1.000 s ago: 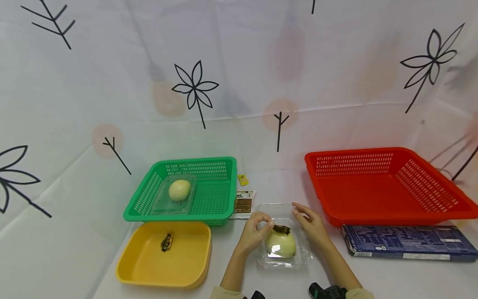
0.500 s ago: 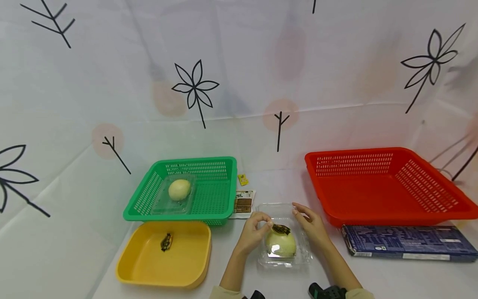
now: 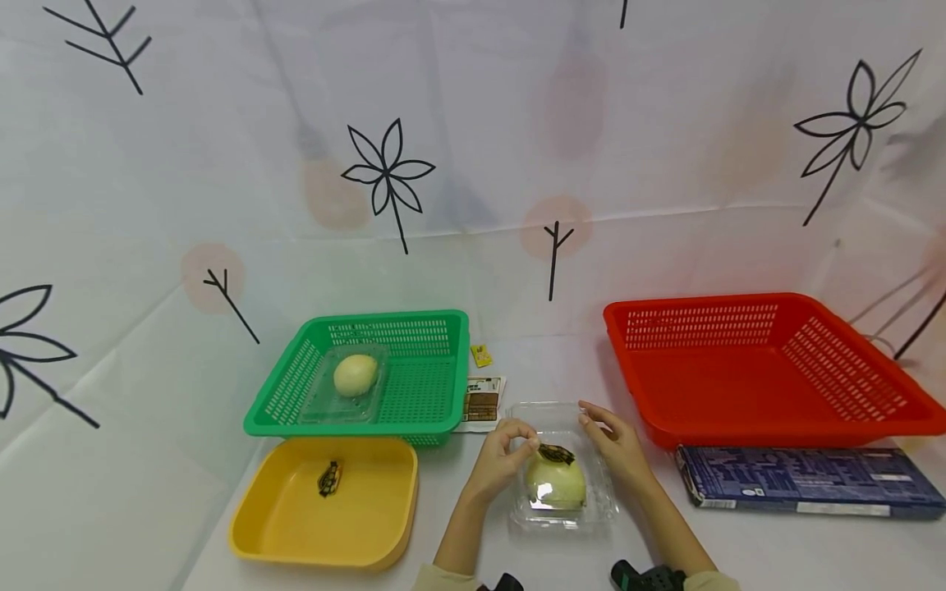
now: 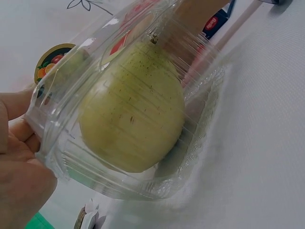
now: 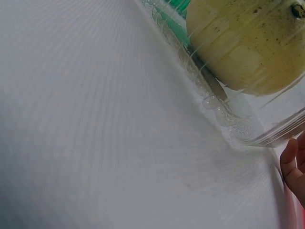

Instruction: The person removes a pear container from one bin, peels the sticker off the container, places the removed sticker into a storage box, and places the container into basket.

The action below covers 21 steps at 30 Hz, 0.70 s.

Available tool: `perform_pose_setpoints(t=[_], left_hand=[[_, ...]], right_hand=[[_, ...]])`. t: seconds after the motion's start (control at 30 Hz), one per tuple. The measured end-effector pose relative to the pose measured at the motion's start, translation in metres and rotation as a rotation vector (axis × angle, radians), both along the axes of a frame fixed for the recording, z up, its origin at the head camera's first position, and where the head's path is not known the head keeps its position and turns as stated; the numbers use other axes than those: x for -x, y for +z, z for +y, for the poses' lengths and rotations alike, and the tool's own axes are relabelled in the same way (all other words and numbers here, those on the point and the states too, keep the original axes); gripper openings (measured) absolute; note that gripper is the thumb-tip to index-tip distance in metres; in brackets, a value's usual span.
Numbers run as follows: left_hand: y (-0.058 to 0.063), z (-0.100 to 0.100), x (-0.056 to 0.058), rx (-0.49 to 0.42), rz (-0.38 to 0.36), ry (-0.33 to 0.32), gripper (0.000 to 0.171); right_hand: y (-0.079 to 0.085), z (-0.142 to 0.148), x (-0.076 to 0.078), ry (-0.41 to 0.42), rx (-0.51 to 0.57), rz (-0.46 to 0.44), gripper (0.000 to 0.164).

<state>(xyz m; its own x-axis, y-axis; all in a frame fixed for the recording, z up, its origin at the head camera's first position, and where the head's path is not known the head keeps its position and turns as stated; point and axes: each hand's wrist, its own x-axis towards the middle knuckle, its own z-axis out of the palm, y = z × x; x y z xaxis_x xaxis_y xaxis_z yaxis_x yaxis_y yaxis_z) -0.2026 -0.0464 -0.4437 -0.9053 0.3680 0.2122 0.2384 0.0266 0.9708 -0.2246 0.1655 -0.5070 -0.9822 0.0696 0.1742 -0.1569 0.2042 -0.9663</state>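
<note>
A pale green-yellow pear (image 4: 133,109) lies in a clear plastic clamshell box (image 3: 562,521) on the table. A dark, round-edged sticker (image 3: 556,454) with pictured fruit is on the lid. My left hand (image 3: 499,460) pinches the lid's left edge between thumb and fingers, close to the sticker. At the lid's far right corner my right hand (image 3: 619,447) holds the edge between thumb and forefinger. Only a few curled fingers (image 5: 293,160) of the right hand show in the right wrist view, beside the box corner.
A green basket (image 3: 259,423) holds another clear box (image 3: 314,406) with a pale fruit. The yellow tray (image 3: 318,533) contains a small black-and-gold item (image 3: 329,479). At right stand a red basket (image 3: 709,394) and a dark blue flat box (image 3: 805,483). Packets (image 3: 482,402) lie behind.
</note>
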Motion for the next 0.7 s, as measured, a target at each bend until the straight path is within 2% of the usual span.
perform_pose_setpoints(t=[0.57,0.7], left_hand=[[-0.001,-0.003,0.000,0.006,-0.023,-0.008,0.012],[-0.011,-0.003,0.007,-0.011,-0.025,-0.027,0.012]], right_hand=[[0.001,-0.001,-0.002,0.001,0.027,-0.029,0.041],[0.001,-0.001,-0.001,0.003,0.030,-0.017,0.041]])
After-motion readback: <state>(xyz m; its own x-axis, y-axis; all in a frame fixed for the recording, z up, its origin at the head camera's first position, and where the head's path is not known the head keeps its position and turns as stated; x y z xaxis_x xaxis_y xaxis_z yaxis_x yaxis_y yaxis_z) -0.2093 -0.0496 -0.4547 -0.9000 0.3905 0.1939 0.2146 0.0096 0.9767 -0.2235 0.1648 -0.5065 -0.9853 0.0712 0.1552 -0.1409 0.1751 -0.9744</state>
